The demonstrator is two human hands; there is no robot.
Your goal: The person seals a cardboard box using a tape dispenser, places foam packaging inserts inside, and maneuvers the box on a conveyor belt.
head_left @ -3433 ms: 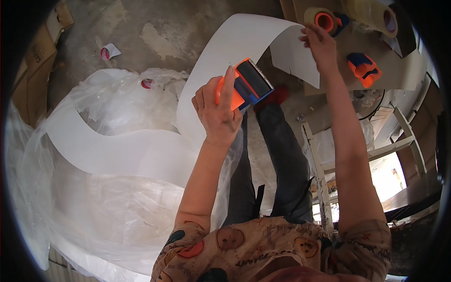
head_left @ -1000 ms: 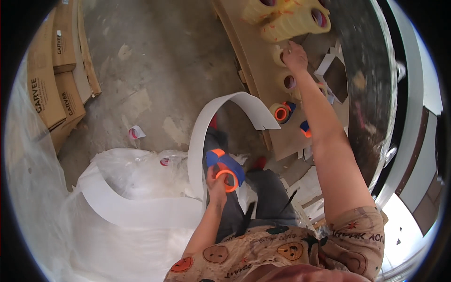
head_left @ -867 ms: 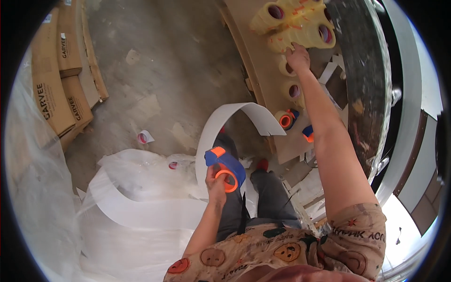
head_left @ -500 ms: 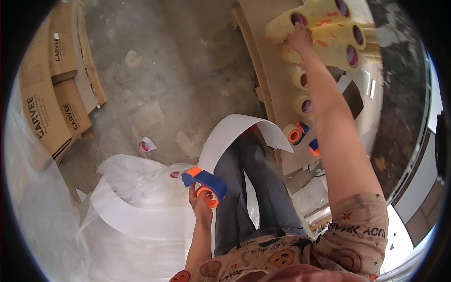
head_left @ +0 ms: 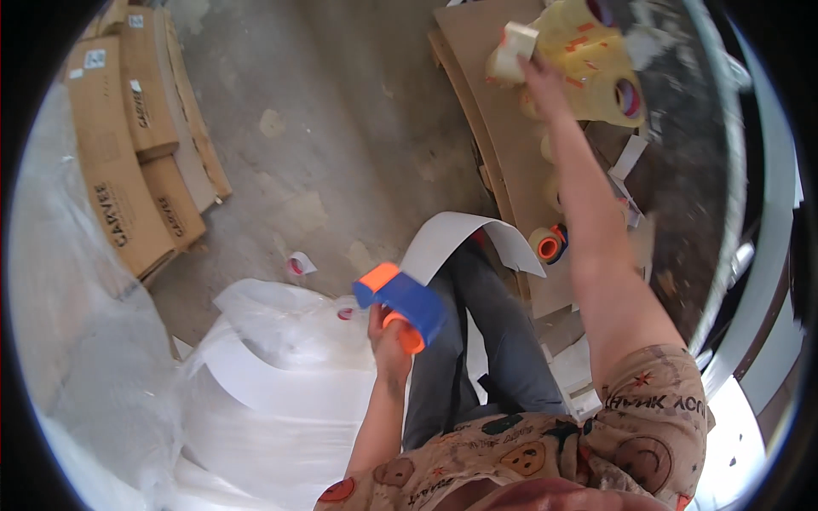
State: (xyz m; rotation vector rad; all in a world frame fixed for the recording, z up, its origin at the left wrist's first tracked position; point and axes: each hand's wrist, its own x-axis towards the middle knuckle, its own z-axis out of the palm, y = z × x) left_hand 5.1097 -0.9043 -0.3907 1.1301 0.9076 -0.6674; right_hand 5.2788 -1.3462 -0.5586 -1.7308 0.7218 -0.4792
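My left hand grips a blue and orange tape dispenser in front of my legs. No tape roll shows on its orange hub. My right arm reaches far ahead to the right, and my right hand is closed on a pale yellowish tape roll, blurred by motion. Beside that hand stand several stacks of yellowish clear tape rolls with small orange tabs. A second tape dispenser, blue and orange with a roll on it, lies nearer along the board; my right forearm partly hides the loose rolls there.
Brown cardboard boxes are stacked at the left. A curved white sheet stands by my legs. White sheeting under clear film lies at lower left. A small tape core sits on the concrete floor.
My right hand has lifted a tape roll off the stacks and slightly leftward. The left hand has raised the tape dispenser a little, and the view has shifted.
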